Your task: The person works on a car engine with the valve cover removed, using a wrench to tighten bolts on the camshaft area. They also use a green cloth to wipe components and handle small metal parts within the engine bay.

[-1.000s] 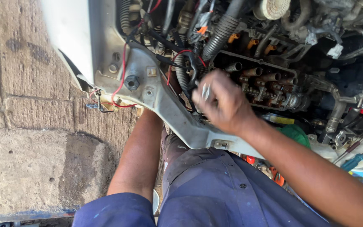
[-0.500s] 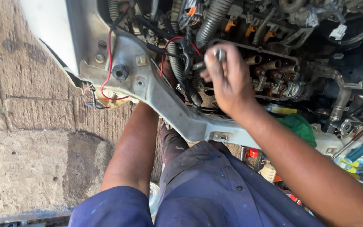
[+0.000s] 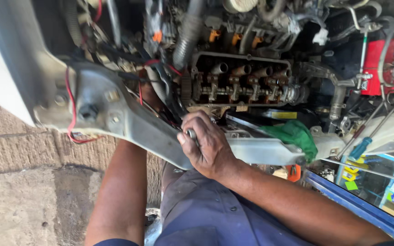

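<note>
One metal tool handle (image 3: 191, 134) in right hand (image 3: 209, 146).

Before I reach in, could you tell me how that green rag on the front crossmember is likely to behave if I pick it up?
The green rag lies crumpled in soft folds, so it would probably go limp and drape. It looks like thin cloth, likely light. One edge hangs over the grey crossmember, so a nudge might slide it off.
</note>
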